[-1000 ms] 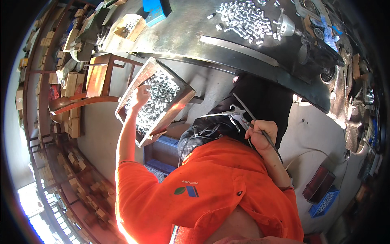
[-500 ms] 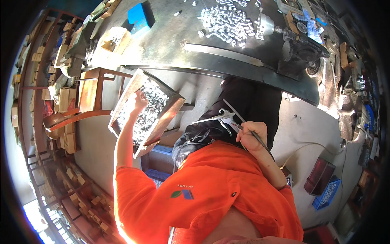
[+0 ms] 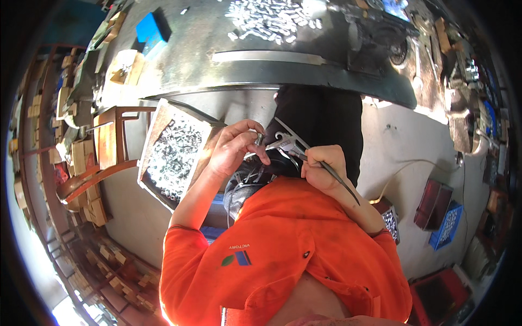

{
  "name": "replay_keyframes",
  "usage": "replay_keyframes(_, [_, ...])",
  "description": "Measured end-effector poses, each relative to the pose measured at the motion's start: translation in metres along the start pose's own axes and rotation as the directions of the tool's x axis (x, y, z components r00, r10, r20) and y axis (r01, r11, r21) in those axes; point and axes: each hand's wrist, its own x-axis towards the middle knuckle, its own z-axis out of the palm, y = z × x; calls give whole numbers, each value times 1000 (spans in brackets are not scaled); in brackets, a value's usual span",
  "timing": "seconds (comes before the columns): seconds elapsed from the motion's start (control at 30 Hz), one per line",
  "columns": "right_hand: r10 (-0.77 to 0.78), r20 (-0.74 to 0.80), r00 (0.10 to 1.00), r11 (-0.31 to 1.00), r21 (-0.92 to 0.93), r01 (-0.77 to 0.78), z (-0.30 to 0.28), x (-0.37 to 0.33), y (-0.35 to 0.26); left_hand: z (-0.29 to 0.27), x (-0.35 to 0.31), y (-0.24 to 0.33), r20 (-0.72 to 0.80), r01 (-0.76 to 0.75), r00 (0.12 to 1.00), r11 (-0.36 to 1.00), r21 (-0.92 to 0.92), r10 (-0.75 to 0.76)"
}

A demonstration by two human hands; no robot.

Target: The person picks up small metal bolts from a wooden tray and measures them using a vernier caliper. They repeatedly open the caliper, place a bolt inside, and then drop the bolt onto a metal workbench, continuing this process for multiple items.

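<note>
My left hand (image 3: pixel 234 149) is raised in front of my lap, its fingers pinching a small shiny metal cylinder (image 3: pixel 259 139). My right hand (image 3: pixel 324 165) is closed around a long thin metal rod (image 3: pixel 340 181), which slants from upper left to lower right. Close beside both hands is a pale air blow gun (image 3: pixel 285 142) with a hook on top, its nozzle toward my left hand. Whether my right fingers also grip its handle I cannot tell. Left of my left hand, a tilted wooden box (image 3: pixel 149 142) holds many small metal pieces (image 3: pixel 175 157).
Ahead stands a metal-topped workbench (image 3: pixel 190 70) with a heap of metal cylinders (image 3: pixel 266 19), a flat metal strip (image 3: pixel 266 56) and a blue box (image 3: pixel 149 28). A wooden chair (image 3: pixel 109 138) is at left. On the right floor are a dark red box (image 3: pixel 433 204) and blue crate (image 3: pixel 447 225).
My left hand has come out of the wooden box and moved right to my lap with a small metal cylinder in its fingers. My right hand still grips the rod. The view has shifted slightly.
</note>
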Motion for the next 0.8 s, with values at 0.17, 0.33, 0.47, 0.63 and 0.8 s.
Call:
replay_keyframes(0.17, [-46, -4, 999, 999, -1, 46, -1, 5, -1, 12, 4, -15, 51, 26, 999, 978, -208, -16])
replay_keyframes(0.33, [-52, 25, 998, 999, -3, 52, -1, 11, 2, 14, 6, -25, 59, 143, 990, 939, -313, -131])
replay_keyframes(0.47, [-123, -31, 992, 992, -35, 122, 2, 19, -4, 15, 8, -25, 67, 175, 985, 935, -310, -162])
replay_keyframes(0.63, [-70, 34, 997, 995, -71, 73, -2, 20, -5, 20, 9, -25, 25, 84, 996, 992, -94, -82])
replay_keyframes(0.8, [-116, 113, 987, 987, -96, 127, 0, 21, -3, 23, 6, -23, -7, 1, 1000, 981, 196, 1])
